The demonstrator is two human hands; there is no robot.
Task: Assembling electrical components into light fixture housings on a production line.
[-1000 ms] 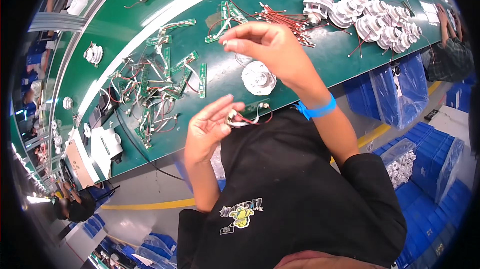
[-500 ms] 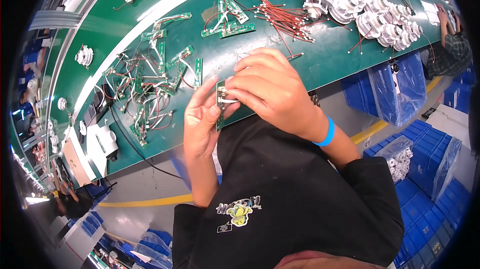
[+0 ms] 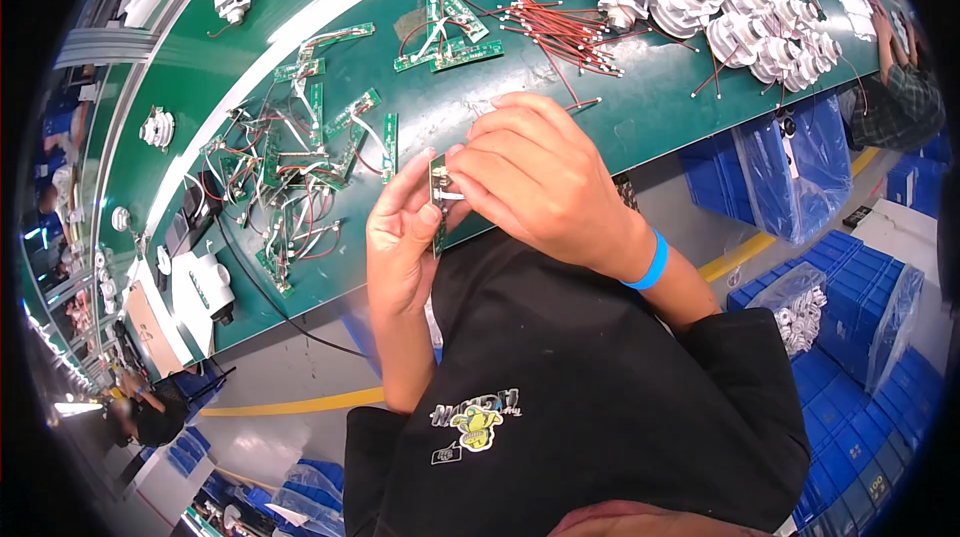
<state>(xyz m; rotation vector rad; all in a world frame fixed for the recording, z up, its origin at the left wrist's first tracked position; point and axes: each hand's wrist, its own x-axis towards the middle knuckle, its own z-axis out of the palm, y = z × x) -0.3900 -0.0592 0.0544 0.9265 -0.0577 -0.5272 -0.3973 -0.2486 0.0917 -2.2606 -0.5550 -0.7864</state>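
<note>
Between the thumb and fingers of my left hand (image 3: 398, 232) stands a narrow green circuit board (image 3: 438, 222), held upright at the table's near edge. My right hand (image 3: 545, 172), with a blue band on its wrist, has its fingertips pinched at the upper part of that board, by a white connector or cable. Whatever the right fingertips grip there is hidden behind them. Left of my hands lies a loose heap of green circuit boards (image 3: 270, 162) joined by white, red and black wires. A smaller group of boards (image 3: 450, 42) rests farther back.
Red wires with white plugs (image 3: 560, 27) lie beyond my right hand. White round plastic parts (image 3: 740, 32) are piled at the far right. Blue crates (image 3: 840, 307) stand on the floor to the right. A black cable (image 3: 290, 322) hangs over the near edge; another person (image 3: 900, 87) sits far right.
Both hands stay on the board with almost the same grip. The right fingertips have shifted slightly at its upper end. The whole view has moved a little.
</note>
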